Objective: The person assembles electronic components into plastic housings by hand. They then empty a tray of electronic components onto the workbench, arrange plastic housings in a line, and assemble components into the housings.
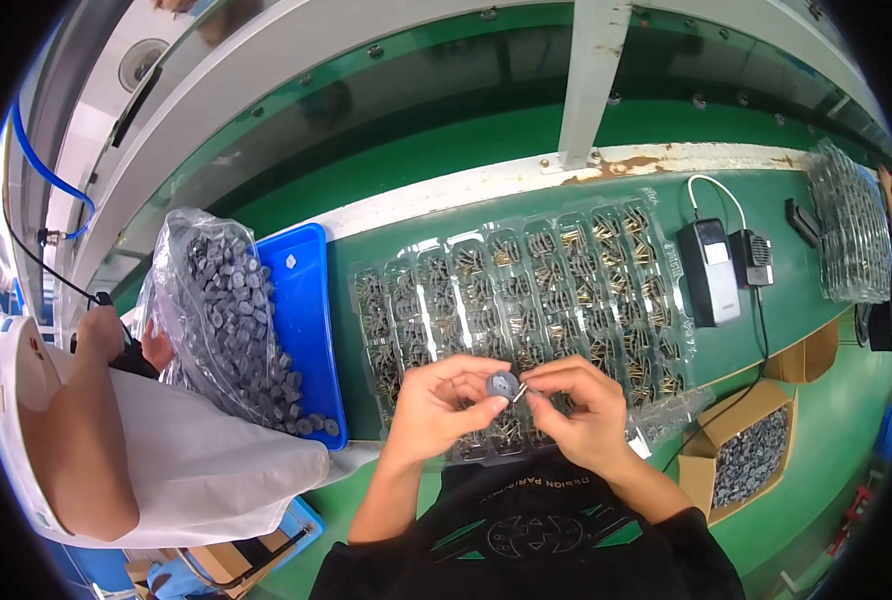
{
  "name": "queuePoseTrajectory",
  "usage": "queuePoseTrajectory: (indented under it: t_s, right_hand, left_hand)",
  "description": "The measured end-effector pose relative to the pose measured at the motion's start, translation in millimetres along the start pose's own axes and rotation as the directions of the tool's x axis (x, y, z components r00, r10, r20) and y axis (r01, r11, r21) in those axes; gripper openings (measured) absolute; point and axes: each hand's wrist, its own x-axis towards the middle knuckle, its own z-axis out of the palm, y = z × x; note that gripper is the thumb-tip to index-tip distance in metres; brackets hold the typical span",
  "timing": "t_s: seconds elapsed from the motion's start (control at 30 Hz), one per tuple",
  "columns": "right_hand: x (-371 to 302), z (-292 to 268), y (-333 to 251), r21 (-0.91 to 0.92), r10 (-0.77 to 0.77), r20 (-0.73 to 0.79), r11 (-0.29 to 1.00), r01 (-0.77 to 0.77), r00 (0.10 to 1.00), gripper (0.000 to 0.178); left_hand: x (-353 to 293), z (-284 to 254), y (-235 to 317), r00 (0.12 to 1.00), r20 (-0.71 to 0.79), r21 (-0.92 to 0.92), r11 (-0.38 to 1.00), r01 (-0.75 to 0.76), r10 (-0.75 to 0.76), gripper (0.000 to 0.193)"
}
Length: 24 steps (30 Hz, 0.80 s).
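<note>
Between the fingers of my left hand (pixel 441 400) is a round grey plastic part (pixel 502 385) with holes in its face. My right hand (pixel 584 408) pinches a small shiny metal pin (pixel 521 392) beside that part's right edge; whether the pin touches it I cannot tell. Both hands are close together above the near edge of a clear plastic tray (pixel 398 262). Its compartments hold many small grey parts with brass-coloured and silver pins.
At left, a blue bin (pixel 311 300) carries a clear bag of grey parts (pixel 231 300), beside a co-worker's arm (pixel 91 430). A black-and-white device (pixel 709 270), a black adapter (pixel 752 258) and stacked clear trays (pixel 850 228) stand right. A cardboard box (pixel 701 470) of parts sits lower right.
</note>
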Motion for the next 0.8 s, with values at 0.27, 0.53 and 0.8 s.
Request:
queuePoseTrajectory:
  t_s: [0.27, 0.53, 0.8]
  right_hand:
    - [5.4, -0.3, 14.8, -0.245, -0.074, -0.119, 0.969, 0.042, 0.99, 0.021]
    - [13.1, -0.1, 5.0, -0.164, -0.101, -0.014, 0.982, 0.097, 0.995, 0.028]
    - [35.1, 8.1, -19.3, -0.152, -0.18, -0.079, 0.974, 0.167, 0.98, 0.021]
  left_hand:
    - [0.3, -17.1, -1.9, 0.996, -0.009, -0.357, 0.93, -0.084, 0.087, 0.037]
    - [10.5, -15.3, -5.2, 0.999, -0.037, -0.496, 0.867, -0.049, 0.035, 0.03]
    - [13.5, -2.6, -9.1, 0.997, -0.015, -0.483, 0.872, -0.072, 0.074, 0.043]
